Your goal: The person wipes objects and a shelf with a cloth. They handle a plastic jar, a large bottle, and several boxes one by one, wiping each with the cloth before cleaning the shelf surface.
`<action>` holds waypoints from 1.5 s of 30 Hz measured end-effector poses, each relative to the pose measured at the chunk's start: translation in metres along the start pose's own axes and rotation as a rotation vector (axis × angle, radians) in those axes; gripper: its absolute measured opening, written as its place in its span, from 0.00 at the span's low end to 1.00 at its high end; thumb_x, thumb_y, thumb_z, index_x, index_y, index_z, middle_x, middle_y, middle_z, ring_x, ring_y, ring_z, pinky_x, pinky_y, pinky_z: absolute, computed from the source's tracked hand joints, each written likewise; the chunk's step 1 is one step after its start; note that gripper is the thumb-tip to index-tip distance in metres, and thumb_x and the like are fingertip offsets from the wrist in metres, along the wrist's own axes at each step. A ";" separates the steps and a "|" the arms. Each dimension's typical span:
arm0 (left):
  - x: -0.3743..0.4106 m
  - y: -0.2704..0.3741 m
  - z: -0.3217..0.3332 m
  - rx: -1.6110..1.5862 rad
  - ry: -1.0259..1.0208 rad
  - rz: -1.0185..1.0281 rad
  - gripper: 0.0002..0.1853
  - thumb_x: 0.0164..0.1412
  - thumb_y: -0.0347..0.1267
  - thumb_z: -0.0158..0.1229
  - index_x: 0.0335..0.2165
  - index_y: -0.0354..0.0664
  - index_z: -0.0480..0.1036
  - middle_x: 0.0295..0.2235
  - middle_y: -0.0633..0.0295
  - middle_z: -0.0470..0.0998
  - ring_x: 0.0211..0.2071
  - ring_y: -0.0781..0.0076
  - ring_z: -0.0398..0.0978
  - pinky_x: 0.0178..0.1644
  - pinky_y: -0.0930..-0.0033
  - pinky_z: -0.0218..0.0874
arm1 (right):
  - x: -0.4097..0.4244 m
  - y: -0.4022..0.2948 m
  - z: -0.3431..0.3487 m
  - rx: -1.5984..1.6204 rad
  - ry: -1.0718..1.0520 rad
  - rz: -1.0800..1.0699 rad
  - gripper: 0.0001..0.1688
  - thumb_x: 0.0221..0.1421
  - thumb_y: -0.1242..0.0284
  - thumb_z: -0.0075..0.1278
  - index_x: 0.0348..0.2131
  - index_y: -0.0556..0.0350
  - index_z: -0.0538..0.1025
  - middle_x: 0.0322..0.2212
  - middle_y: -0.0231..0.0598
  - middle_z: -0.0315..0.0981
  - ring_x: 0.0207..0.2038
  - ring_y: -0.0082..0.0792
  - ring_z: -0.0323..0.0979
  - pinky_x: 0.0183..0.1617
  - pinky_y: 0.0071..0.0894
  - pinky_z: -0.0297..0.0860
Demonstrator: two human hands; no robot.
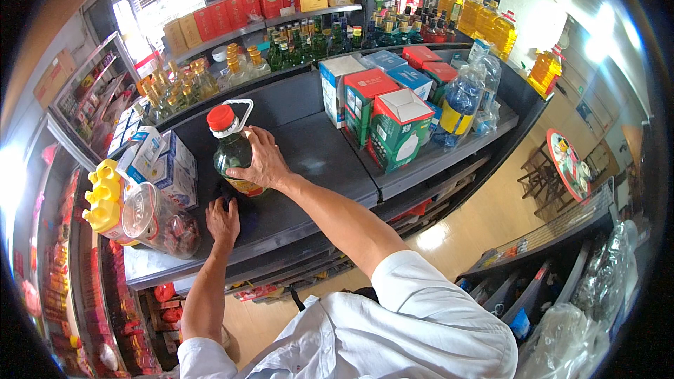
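My right hand (266,160) grips the upper body of a large dark green plastic bottle (225,151). The bottle has a red screw cap (221,117), a white carry handle (245,110) and a label partly covered by my fingers. It stands upright on a black shelf top (310,168). My left hand (223,221) is low at the front of this surface, just below the bottle, fingers pointing away from me. Something dark is by its fingertips, too shadowed to identify. Left of that hand, a clear plastic jar (158,223) with dark red wrapped pieces leans on its side.
Blue-and-white boxes (176,168) and yellow bottles (105,195) crowd the left end. Green-and-red cartons (400,129) and a plastic-wrapped blue pack (458,110) stand at the right. Glass bottles (310,42) line the back; oil jugs (545,71) stand far right.
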State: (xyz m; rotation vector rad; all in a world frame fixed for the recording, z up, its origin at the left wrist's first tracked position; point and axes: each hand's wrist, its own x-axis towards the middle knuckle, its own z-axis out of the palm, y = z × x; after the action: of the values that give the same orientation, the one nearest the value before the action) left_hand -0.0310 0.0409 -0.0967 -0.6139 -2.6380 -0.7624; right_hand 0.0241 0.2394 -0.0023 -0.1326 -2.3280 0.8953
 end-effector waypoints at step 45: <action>0.001 0.000 0.000 -0.012 -0.009 0.022 0.25 0.58 0.47 0.56 0.43 0.37 0.76 0.42 0.48 0.75 0.45 0.46 0.71 0.50 0.51 0.62 | 0.001 0.000 -0.001 0.022 0.057 -0.036 0.64 0.36 0.42 0.65 0.59 0.65 0.58 0.58 0.59 0.53 0.63 0.58 0.50 0.66 0.54 0.53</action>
State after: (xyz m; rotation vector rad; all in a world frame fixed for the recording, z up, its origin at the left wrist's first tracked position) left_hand -0.0316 0.0414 -0.0964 -0.6494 -2.6325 -0.7712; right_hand 0.0245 0.2400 -0.0011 -0.1054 -2.2604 0.8878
